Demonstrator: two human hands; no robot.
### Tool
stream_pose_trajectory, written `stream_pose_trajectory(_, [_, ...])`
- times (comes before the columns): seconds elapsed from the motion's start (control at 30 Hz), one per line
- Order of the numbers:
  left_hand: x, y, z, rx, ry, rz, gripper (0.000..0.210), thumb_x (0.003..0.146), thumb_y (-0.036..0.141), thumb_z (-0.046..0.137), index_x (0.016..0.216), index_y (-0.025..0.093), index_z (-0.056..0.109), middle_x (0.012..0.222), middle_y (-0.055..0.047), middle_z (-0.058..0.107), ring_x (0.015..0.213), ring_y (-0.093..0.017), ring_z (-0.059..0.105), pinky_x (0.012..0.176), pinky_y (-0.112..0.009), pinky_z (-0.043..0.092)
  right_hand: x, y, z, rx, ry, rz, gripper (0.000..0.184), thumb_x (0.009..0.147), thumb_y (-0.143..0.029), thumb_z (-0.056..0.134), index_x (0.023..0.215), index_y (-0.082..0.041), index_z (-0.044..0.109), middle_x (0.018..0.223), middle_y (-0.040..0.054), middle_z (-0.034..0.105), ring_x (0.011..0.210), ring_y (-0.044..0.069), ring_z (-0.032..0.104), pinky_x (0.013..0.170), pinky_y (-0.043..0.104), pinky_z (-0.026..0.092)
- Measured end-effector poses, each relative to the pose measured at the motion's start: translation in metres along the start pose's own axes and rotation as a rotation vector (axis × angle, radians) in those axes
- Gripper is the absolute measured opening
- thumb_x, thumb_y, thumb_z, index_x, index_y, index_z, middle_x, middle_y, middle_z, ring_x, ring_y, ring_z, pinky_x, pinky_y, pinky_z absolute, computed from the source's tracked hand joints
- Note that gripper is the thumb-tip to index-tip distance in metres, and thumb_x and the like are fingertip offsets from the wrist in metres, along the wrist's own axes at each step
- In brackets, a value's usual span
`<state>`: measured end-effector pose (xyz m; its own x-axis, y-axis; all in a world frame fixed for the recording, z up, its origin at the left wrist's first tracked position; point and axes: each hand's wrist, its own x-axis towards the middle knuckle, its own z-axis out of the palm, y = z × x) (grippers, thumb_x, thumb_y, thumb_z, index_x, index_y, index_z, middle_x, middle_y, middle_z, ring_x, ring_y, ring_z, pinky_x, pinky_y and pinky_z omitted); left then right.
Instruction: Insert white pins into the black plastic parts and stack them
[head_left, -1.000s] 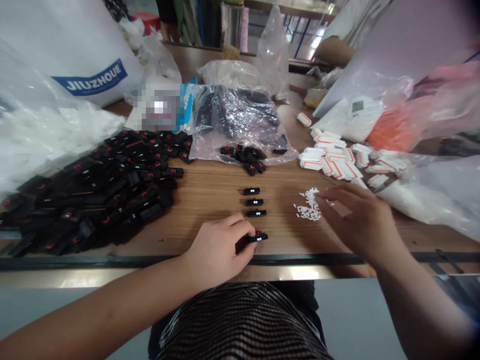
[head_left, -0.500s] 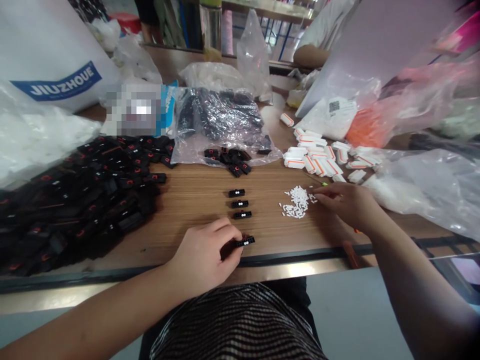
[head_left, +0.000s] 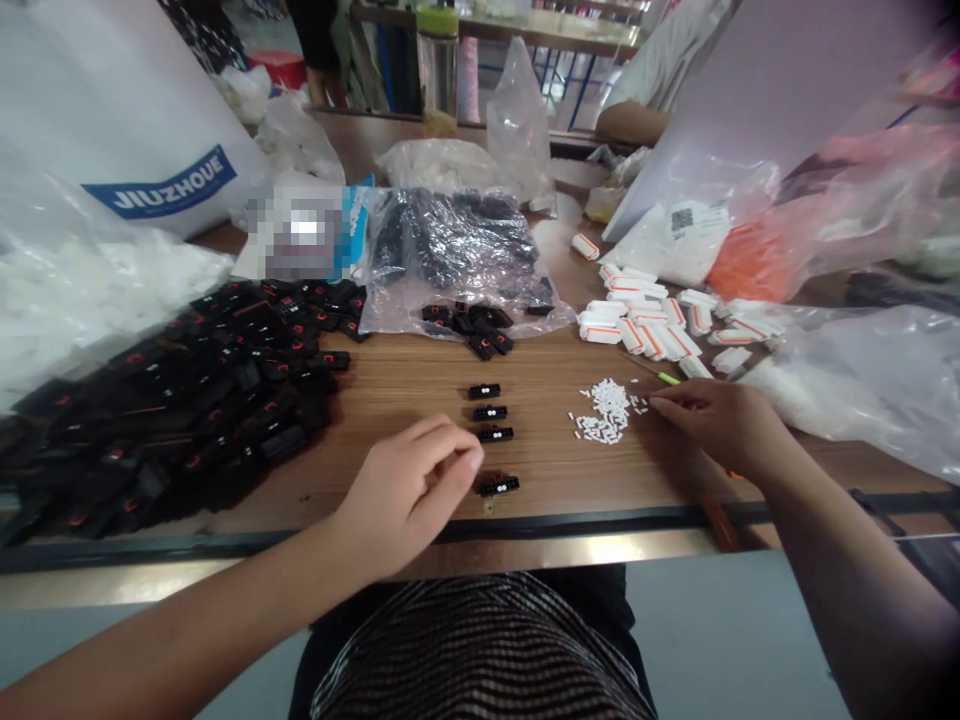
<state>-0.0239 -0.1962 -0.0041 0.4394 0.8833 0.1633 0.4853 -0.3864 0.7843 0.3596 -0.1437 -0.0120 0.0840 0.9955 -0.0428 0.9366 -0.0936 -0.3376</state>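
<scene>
Black connector housings with two white dots each form a short column on the table; the nearest connector (head_left: 500, 486) lies alone at the front, apart from the others. My left hand (head_left: 412, 490) hovers just left of it and beside another connector (head_left: 496, 435). Its thumb and index finger are drawn together, with nothing visible between them. At the right edge of a pile of small white pins (head_left: 609, 405), my right hand (head_left: 720, 415) has thumb and fingertips pressed together low over the table. Whatever they may hold is hidden or too small to see.
A big heap of black connectors (head_left: 187, 410) covers the left. Behind is a clear bag of black parts (head_left: 454, 245). White-and-orange pieces (head_left: 645, 315) lie at the back right, near a green-tipped tool (head_left: 667, 379). Plastic bags (head_left: 877, 370) crowd the right side.
My left hand has let go of the front connector and shifted slightly left and up from it. My right hand stays by the white pins. The whole view has shifted a little.
</scene>
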Motion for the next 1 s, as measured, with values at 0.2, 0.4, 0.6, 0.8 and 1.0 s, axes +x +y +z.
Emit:
stream_pose_trajectory(0.2, [0.059,-0.014,-0.033,0.359,0.080,0.081,0.020,0.097,0.020,0.054,0.104,0.020,0.072,0.101,-0.003,0.073,0.091,-0.017,0.066,0.084,-0.031,0.050,-0.001,0.005,0.005,-0.087,0.041,-0.106,0.032,0.084,-0.043,0.058,0.094,-0.021,0.079,0.095,0.0072,0.075,0.079,0.022,0.066,0.072,0.035,0.047])
stream_pose_trajectory(0.4, [0.128,-0.040,-0.032,0.739,-0.209,0.235,0.030,0.095,0.017,0.053,0.118,0.022,0.071,0.121,-0.007,0.068,0.109,-0.025,0.063,0.081,-0.035,0.051,-0.002,0.010,0.013,-0.103,0.099,-0.130,0.030,0.085,-0.043,0.059,0.090,-0.021,0.078,0.091,0.0060,0.073,0.074,0.021,0.065,0.068,0.034,0.046])
stream_pose_trajectory(0.6, [0.141,-0.032,-0.021,0.868,-0.315,0.216,0.029,0.097,0.026,0.053,0.119,0.016,0.069,0.119,-0.012,0.066,0.112,-0.030,0.059,0.077,-0.037,0.050,-0.002,0.011,0.013,-0.080,0.108,-0.127,0.028,0.083,-0.041,0.060,0.089,-0.021,0.078,0.090,0.0061,0.073,0.073,0.021,0.064,0.070,0.034,0.046])
stream_pose_trajectory(0.8, [0.142,-0.026,-0.022,0.868,-0.338,0.107,0.029,0.095,0.023,0.055,0.120,0.018,0.069,0.115,-0.013,0.064,0.096,-0.029,0.063,0.072,-0.037,0.047,-0.003,0.005,0.009,-0.061,0.065,-0.116,0.029,0.086,-0.041,0.059,0.089,-0.018,0.077,0.093,0.0083,0.073,0.076,0.021,0.064,0.073,0.034,0.046])
stream_pose_trajectory(1.0, [0.140,-0.013,-0.019,0.954,-0.392,0.075,0.043,0.084,0.001,0.054,0.122,0.016,0.068,0.109,-0.016,0.061,0.087,-0.028,0.063,0.071,-0.039,0.046,-0.003,0.003,0.007,-0.064,0.044,-0.070,0.029,0.083,-0.041,0.061,0.089,-0.019,0.078,0.090,0.0075,0.074,0.075,0.021,0.064,0.071,0.035,0.045])
